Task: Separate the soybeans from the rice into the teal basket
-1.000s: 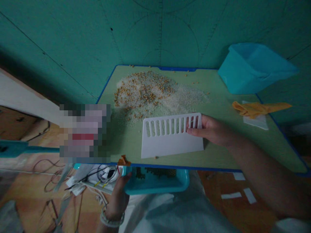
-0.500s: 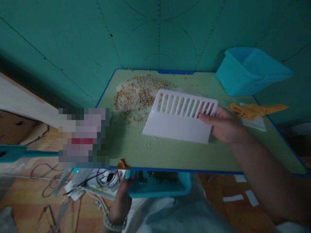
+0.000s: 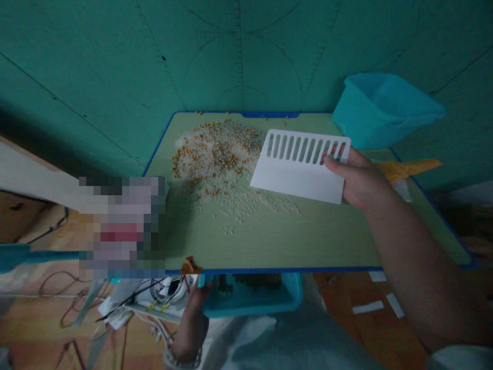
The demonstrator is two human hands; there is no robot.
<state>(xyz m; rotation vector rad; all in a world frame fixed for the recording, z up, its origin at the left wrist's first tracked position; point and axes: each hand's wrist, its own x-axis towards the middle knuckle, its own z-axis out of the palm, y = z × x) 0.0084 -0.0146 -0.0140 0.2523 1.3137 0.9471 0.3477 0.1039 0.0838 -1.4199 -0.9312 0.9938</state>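
Observation:
My right hand (image 3: 364,177) grips a white slotted plastic scraper (image 3: 298,177) by its right end, thumb on the near face. The scraper is tilted over the table, just right of a spread pile of white rice-like grains mixed with yellow beans (image 3: 215,154). Whether its lower edge touches the table I cannot tell. Below the table's front edge, my left hand (image 3: 196,313) holds a blue tray (image 3: 250,308) by its left side, thumb over the rim. Dark greenish bits lie inside the tray, partly hidden by the table edge.
The green table (image 3: 269,246) has a blue edge. A blue open bin (image 3: 381,113) stands at its back right, with an orange cloth (image 3: 412,167) nearby. At the left is a pixelated box (image 3: 123,221). Cables (image 3: 165,293) lie below left, and a green wall rises behind.
The scraper in my right hand has moved away from me and slightly right, uncovering grains on the table. The camera view has shifted a little. My left hand still holds the tray.

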